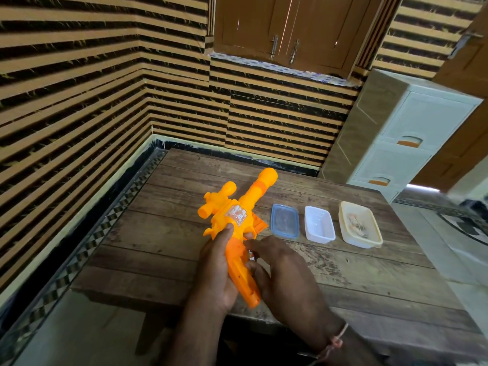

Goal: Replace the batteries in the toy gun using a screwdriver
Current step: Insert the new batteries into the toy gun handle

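**Operator:** Head view, nearest first. I see the left hand [215,270] wrapped round the grip of the toy gun [237,228], fingers curled behind it, thumb pressed on the body just below the speckled clear window. The gun is held above the near part of the table [148,233], barrel pointing away. The right hand [282,270] sits against the grip's right side; its thumb and forefinger appear to pinch a small metallic thing, possibly a battery [250,255].

**Inspector:** Risks from that position?

**Operator:** My judgement: the small piece could slip from that light pinch and roll off the near edge, since both hands work close to it. If it is a battery, it could go in the wrong way round; I see no markings. The gun is held by one hand only, so a hard push could twist it.

**Inspector:** Further out?

**Operator:** Three tubs in a row beyond the right hand: a blue-rimmed tub [285,220], a white tub [319,224], then a cream tub [360,224] holding small items.

**Inspector:** What can you not confirm?

**Operator:** I find no screwdriver in view. The battery bay and its cover are hidden by the hands. The cream tub's contents are too blurred to name. Both forearms are cut off at the bottom edge.
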Tool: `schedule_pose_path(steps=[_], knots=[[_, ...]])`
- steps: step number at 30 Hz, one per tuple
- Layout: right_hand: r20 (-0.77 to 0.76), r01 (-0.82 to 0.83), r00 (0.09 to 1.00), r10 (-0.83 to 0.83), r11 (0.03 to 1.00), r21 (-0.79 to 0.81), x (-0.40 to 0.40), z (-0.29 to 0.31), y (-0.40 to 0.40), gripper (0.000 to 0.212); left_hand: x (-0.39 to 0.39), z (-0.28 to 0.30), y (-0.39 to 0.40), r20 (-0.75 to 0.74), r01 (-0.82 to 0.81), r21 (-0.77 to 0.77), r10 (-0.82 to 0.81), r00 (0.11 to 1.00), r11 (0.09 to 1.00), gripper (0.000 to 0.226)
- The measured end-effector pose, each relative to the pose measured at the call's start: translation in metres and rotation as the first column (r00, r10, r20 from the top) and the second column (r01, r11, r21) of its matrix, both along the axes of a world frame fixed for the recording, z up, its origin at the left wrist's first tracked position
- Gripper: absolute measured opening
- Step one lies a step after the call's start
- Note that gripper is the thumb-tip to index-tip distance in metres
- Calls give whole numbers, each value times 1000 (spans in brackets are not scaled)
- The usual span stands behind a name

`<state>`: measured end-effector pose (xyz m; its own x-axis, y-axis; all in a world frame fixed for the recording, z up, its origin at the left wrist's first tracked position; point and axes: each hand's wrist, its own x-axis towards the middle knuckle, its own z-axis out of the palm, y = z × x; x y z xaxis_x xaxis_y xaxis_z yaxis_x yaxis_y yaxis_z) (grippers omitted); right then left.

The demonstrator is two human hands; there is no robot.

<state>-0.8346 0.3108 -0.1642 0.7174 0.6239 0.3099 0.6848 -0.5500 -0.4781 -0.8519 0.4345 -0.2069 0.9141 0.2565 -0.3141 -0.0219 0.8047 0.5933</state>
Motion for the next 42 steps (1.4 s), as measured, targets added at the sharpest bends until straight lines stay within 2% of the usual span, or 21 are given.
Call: schedule_pose_path(steps=[4, 11, 15, 17, 19, 20, 21, 22, 23, 24, 25, 26, 28, 35, 39, 42], knots=[[55, -53, 997, 56, 997, -51, -1, -1, 0, 19, -2, 3, 1, 18, 18, 34, -19, 1000, 999, 61], [78, -76, 994, 81, 995, -66, -5, -11, -9, 29, -2, 3, -3, -17, 7, -7, -7, 1000, 1000, 68], [38, -75, 996, 76, 997, -37, -5, -14, -15, 37, -4, 12, -2, 16, 24, -17, -24, 1000, 1000, 48], [-32, -90, 995, 92, 994, 69, -5, -13, -14, 32, -6, 19, -2, 44, 8, -12, -8, 999, 1000, 41], [-191, -2, 979, 67, 947, 322, -6, -6, -9, 19, -6, 23, -1, 54, -41, -2, 41, 998, 999, 38], [-340, 150, 940, 17, 876, 458, -5, -1, -8, 16, -6, 23, 0, 49, -78, 19, 77, 996, 997, 36], [-560, 385, 828, -33, 760, 524, 0, 2, -10, 18, -6, 22, 1, 43, -111, 38, 110, 993, 993, 35], [-786, 626, 618, -2, 606, 491, 6, 5, -14, 22, -6, 21, 2, 30, -137, 50, 136, 990, 989, 35], [-924, 807, 368, 106, 458, 374, 12, 6, -18, 23, -7, 20, 4, 17, -155, 58, 154, 988, 986, 35], [-959, 904, 172, 225, 351, 244, 18, 7, -23, 23, -8, 20, 5, 3, -172, 62, 172, 985, 983, 34], [-948, 944, 65, 311, 288, 159, 23, 7, -29, 22, -9, 19, 6, -14, -185, 59, 186, 982, 981, 33], [-934, 961, 17, 357, 251, 113, 27, 6, -32, 21, -8, 18, 6, -30, -192, 53, 194, 981, 980, 32], [-916, 976, -12, 401, 204, 76, 30, 5, -33, 18, -8, 18, 6, -40, -197, 51, 199, 979, 979, 31], [-877, 995, -12, 479, 89, 35, 27, 1, -25, 18, -7, 20, 5, -56, -210, 38, 212, 976, 977, 30], [-838, 999, 8, 546, -32, -11, 27, 0, -22, 21, -7, 19, 5, -72, -215, 23, 216, 974, 976, 31], [-825, 999, 37, 565, -53, 8, 29, 0, -23, 24, -7, 19, 3, -71, -215, 16, 216, 974, 976, 31]])
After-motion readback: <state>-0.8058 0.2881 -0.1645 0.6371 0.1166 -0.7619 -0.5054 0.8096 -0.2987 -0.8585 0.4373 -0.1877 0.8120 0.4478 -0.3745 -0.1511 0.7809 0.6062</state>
